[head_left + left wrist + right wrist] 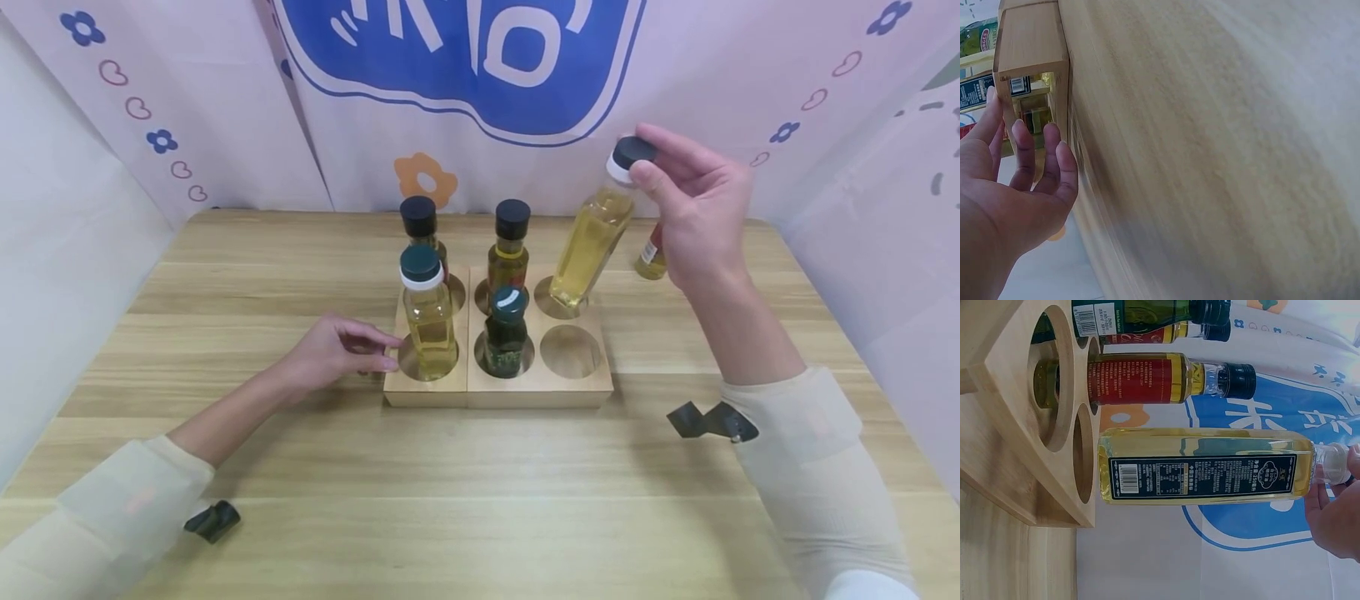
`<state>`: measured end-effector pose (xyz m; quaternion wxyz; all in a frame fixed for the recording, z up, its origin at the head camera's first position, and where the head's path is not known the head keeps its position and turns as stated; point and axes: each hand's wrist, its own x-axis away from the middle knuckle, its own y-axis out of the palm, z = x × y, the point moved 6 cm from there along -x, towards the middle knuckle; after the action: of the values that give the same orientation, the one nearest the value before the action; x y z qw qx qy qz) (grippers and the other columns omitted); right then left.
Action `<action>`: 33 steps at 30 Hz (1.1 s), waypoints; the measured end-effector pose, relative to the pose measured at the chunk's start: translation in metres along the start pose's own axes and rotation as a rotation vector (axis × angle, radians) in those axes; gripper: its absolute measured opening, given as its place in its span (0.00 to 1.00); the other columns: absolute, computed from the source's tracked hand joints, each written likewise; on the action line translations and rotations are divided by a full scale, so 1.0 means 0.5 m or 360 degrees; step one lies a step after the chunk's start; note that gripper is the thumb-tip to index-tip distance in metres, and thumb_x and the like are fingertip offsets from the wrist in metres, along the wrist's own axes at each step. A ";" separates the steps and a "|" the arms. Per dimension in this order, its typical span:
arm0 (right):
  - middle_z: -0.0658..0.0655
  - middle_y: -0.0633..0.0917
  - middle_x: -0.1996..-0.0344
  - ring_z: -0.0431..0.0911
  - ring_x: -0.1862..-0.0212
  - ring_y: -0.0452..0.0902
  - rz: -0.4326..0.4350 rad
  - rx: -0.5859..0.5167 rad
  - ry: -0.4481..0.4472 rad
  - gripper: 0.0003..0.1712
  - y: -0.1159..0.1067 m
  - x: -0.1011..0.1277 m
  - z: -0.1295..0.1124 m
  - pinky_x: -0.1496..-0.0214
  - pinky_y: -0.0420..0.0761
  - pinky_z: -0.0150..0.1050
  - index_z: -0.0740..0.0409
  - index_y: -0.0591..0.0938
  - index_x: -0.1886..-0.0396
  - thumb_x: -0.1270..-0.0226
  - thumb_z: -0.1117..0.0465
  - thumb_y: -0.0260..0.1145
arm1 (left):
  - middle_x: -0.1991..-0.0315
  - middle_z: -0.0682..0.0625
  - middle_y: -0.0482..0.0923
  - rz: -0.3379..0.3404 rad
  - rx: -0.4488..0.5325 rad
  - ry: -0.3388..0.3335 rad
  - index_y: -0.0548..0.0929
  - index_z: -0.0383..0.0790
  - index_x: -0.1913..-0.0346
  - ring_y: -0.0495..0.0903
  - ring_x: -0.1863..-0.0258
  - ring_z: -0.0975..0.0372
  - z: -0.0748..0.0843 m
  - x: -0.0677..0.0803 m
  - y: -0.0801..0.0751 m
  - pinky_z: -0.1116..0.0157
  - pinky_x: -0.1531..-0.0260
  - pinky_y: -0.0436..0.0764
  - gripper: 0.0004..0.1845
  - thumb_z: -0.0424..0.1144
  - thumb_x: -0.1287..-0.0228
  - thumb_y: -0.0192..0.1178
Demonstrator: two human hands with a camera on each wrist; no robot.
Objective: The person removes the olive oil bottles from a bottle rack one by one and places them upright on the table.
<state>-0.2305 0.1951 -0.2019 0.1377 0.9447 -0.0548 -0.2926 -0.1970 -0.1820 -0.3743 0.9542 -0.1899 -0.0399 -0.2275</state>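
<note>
My right hand [708, 204] pinches a square glass oil bottle [592, 242] by its dark cap and white neck. The bottle of pale yellow oil tilts, its base over the back right hole of a wooden bottle rack [427, 398]. In the right wrist view a dark label [1204, 475] faces the camera, and the base is close over the rim. My left hand [330, 354] rests its fingertips at the rack's left end, fingers loosely bent. Beside it, another pale oil bottle [432, 329] with a green cap stands in the front left hole.
A short dark green bottle [506, 342] stands front middle, with two black-capped bottles [508, 250] [420, 218] in the back row. The front right hole [570, 352] is bare. Behind my right hand, another bottle [651, 260] stands on the wooden table [480, 517].
</note>
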 end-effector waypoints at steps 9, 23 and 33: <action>0.65 0.91 0.58 0.50 0.59 0.90 0.0080 -0.0118 -0.0003 0.13 -0.002 -0.016 -0.010 0.54 0.87 0.33 0.73 0.87 0.54 0.37 0.83 0.67 | 0.49 0.35 0.87 -0.0005 0.0011 0.0025 0.86 0.26 0.48 0.88 0.61 0.61 0.000 -0.001 -0.001 0.64 0.60 0.88 0.18 0.29 0.40 0.74; 0.67 0.90 0.56 0.52 0.55 0.89 0.0219 -0.0147 0.0053 0.13 -0.021 -0.038 -0.004 0.41 0.84 0.41 0.73 0.87 0.55 0.39 0.82 0.70 | 0.49 0.35 0.87 -0.0015 0.0001 0.0057 0.87 0.27 0.48 0.88 0.61 0.61 -0.003 0.002 0.003 0.64 0.59 0.88 0.17 0.30 0.39 0.74; 0.65 0.90 0.54 0.53 0.50 0.88 0.0346 -0.0198 0.0148 0.14 -0.037 -0.065 0.010 0.43 0.85 0.40 0.73 0.86 0.54 0.40 0.83 0.70 | 0.49 0.35 0.87 -0.0008 0.0021 0.0045 0.87 0.27 0.48 0.87 0.61 0.61 0.000 0.001 0.002 0.63 0.60 0.88 0.18 0.31 0.39 0.75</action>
<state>-0.2594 0.2174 -0.1937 0.2294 0.9353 -0.1322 -0.2346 -0.1964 -0.1815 -0.3747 0.9553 -0.1804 -0.0285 -0.2323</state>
